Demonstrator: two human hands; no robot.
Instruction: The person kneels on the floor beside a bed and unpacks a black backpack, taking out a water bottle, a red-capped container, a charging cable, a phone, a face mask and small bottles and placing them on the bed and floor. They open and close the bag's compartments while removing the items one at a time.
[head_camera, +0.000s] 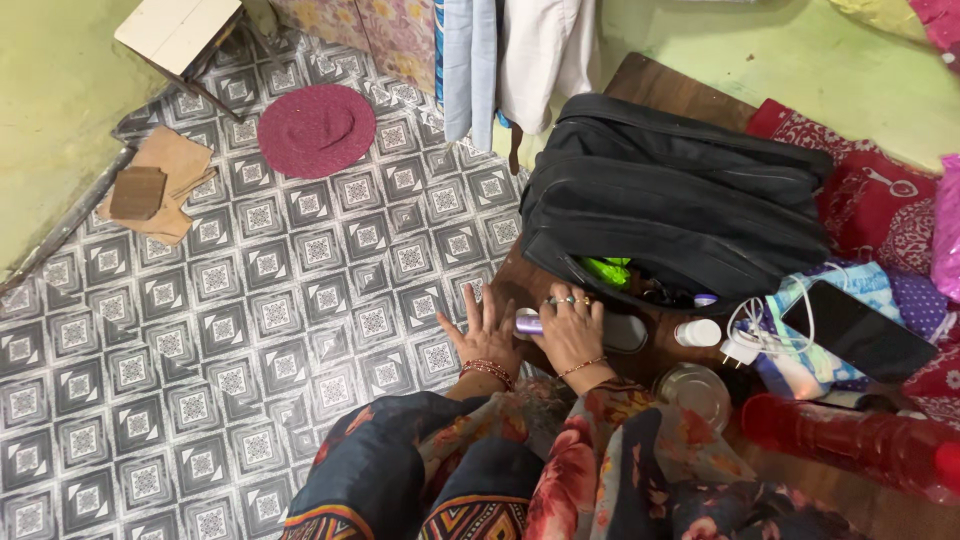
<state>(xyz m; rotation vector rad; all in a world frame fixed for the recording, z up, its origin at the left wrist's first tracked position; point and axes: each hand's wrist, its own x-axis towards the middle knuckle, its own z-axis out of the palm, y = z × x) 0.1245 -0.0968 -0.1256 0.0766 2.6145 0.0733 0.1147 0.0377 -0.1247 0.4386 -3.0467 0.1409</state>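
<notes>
Left hand (487, 335) lies spread at the table edge (505, 285), right hand (570, 330) grips a purple tube (528, 324) beside the black bag (680, 205).

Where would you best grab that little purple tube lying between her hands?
Probably by the end of the purple tube that pokes out left of the right hand, coming from above: it lies flat on the wooden surface, and the left hand rests beside it.

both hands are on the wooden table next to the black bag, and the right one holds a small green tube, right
Not quite: the head view shows the tube is purple, not green. The rest holds: the left hand and the right hand are at the wooden table, beside the black bag.
</notes>
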